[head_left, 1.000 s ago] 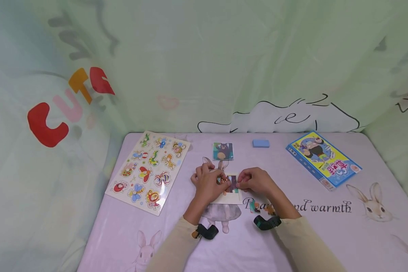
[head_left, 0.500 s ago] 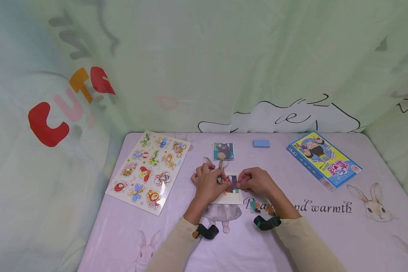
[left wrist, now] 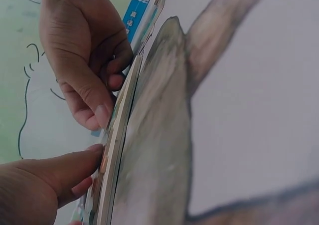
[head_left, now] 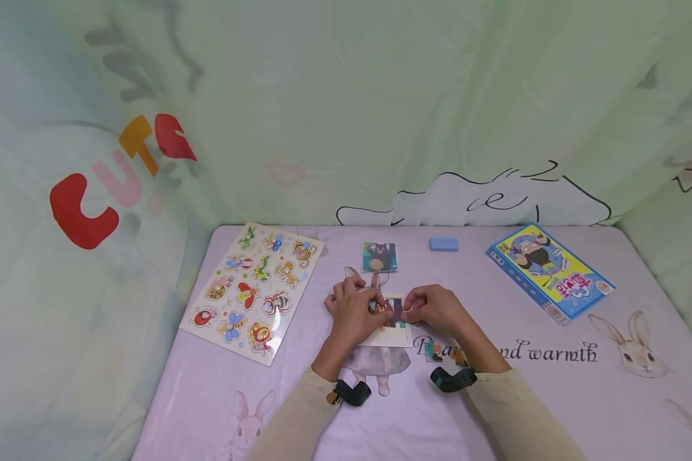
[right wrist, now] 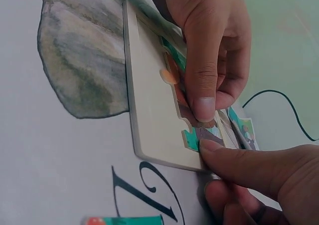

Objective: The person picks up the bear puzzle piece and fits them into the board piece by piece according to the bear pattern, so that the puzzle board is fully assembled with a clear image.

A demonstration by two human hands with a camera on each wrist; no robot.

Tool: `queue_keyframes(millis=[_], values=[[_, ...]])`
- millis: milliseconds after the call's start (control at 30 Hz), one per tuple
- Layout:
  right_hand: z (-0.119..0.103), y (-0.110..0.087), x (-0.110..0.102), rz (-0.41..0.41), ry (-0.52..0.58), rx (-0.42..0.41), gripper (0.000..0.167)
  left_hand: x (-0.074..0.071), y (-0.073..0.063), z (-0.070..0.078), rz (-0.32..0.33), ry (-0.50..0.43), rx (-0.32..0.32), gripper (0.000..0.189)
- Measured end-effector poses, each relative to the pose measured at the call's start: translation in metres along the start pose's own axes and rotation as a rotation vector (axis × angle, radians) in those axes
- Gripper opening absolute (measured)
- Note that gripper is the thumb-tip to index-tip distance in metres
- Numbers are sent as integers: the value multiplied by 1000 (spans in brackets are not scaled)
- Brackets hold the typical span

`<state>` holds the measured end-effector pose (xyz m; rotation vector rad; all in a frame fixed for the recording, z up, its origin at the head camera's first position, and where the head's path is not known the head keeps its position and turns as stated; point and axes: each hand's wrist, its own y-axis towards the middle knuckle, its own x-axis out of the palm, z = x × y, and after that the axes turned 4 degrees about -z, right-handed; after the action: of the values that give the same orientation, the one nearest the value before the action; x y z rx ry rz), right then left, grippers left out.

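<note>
A cream jigsaw tray (head_left: 383, 338) lies in front of me, partly filled with puzzle pieces (head_left: 387, 312) of a brown bear picture. My left hand (head_left: 354, 312) covers the tray's left side, its curled fingers and thumb on the pieces. At the right edge my right hand (head_left: 436, 307) pinches the puzzle, the thumb on top by a teal-cornered piece (right wrist: 190, 139) and the fingers at the rim. Both thumbs are close together in the right wrist view. Two loose puzzle pieces, one teal and orange (head_left: 432, 350) and one orange (head_left: 459, 356), lie near my right wrist.
Behind the tray lies a bear picture card (head_left: 379, 257), with a small blue block (head_left: 443, 244) to its right. A blue and yellow box (head_left: 553, 272) lies far right. An insect picture board (head_left: 254, 291) covers the left side. Curtains rise behind the table.
</note>
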<state>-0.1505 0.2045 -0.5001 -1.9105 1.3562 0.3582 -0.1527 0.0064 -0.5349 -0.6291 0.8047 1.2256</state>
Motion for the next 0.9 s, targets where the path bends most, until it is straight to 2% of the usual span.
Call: queue_keyframes(millis=[100, 233, 367, 467, 633, 767, 900], values=[[-1, -1, 0, -3, 1, 6, 17, -1, 1, -2, -20, -13, 10, 22], [-2, -2, 1, -14, 1, 12, 16, -6, 6, -11, -98, -30, 29, 18], [-3, -3, 1, -5, 1, 18, 15, -17, 13, -29, -184, -47, 63, 16], [-3, -2, 3, 1, -4, 23, 15, -25, 15, -43, -229, -102, 100, 18], [-4, -3, 6, 13, -31, 32, 14, -29, 16, -54, -259, -177, 147, 20], [-4, -6, 7, 35, -69, 11, 13, -29, 15, -52, -254, -186, 138, 19], [-3, -11, 4, 26, -111, -51, 14, -29, 16, -51, -254, -193, 132, 19]])
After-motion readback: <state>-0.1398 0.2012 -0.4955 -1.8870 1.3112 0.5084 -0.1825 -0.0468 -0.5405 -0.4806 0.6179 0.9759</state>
